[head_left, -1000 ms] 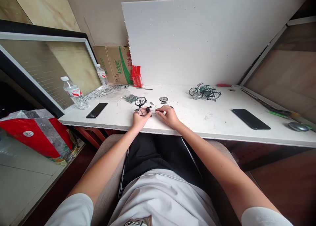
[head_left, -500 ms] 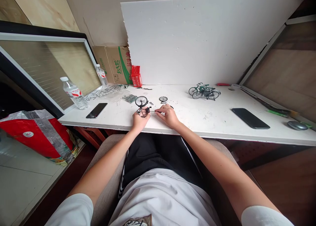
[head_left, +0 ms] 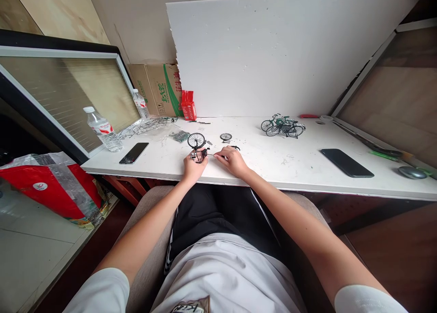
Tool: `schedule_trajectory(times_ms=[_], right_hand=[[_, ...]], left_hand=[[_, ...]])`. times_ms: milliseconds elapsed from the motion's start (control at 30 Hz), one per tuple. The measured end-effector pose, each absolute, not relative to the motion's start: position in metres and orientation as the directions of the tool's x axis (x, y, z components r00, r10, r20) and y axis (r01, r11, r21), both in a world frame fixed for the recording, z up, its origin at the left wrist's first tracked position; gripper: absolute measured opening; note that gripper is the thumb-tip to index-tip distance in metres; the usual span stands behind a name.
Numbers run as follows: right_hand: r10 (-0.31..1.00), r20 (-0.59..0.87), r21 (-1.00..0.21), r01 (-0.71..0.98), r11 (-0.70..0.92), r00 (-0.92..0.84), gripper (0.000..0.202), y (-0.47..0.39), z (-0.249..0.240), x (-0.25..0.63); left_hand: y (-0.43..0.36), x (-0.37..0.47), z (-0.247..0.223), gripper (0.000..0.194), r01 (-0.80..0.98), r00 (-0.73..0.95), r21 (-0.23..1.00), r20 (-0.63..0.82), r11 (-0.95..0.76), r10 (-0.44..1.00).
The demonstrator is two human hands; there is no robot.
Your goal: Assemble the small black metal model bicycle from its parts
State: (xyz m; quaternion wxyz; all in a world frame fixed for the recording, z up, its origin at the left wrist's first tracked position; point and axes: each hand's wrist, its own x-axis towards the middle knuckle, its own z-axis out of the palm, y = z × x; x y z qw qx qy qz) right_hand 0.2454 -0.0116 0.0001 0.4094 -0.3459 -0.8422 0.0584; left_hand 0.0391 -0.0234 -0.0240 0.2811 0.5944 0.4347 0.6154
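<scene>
1. Clamping its fingers on a small black model bicycle, the left hand is at the near edge of the counter.
2. Just to its right, the right hand has its fingers pinched on a thin tool pointing left toward the bicycle; I cannot tell whether they touch.
3. Beyond the hands lies a loose wheel.
4. Far right stand assembled bicycles.

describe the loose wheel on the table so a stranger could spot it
On the white table, look just beyond the right hand. There a small dark spoked wheel lies flat beside a tiny dark part. Unlike the mounted wheel on the partial model bicycle in the left hand, it sits apart from any bicycle.
</scene>
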Motion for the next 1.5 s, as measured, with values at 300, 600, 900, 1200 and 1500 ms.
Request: schedule_trajectory(times_ms=[300,600,900,1200,1500], right_hand=[[0.661,0.599,-0.419,0.527,0.74,-0.452,0.044,-0.0135,0.0024,0.246],[0.671,0.612,-0.411,0.557,0.722,-0.418,0.04,-0.0139,0.0014,0.2431],[0.687,0.588,-0.419,0.566,0.71,-0.427,0.036,-0.0149,0.0031,0.2414],[0.702,0.562,-0.415,0.586,0.696,-0.436,0.037,-0.0127,-0.0001,0.2423],[0.69,0.573,-0.416,0.569,0.71,-0.442,0.039,-0.0122,-0.0013,0.2421]], left_hand=[[-0.0261,0.0395,-0.0242,0.041,0.185,-0.147,0.873,0.478,-0.451,0.866],[-0.0246,0.0373,-0.0226,0.034,0.258,-0.099,0.84,0.514,-0.477,0.852],[-0.023,0.0356,-0.0236,0.034,0.327,-0.141,0.794,0.578,-0.513,0.804],[-0.028,0.0371,-0.0191,0.022,0.359,-0.115,0.77,0.597,-0.527,0.794],[-0.0239,0.0335,-0.0244,0.014,0.297,-0.085,0.817,0.538,-0.494,0.839]])
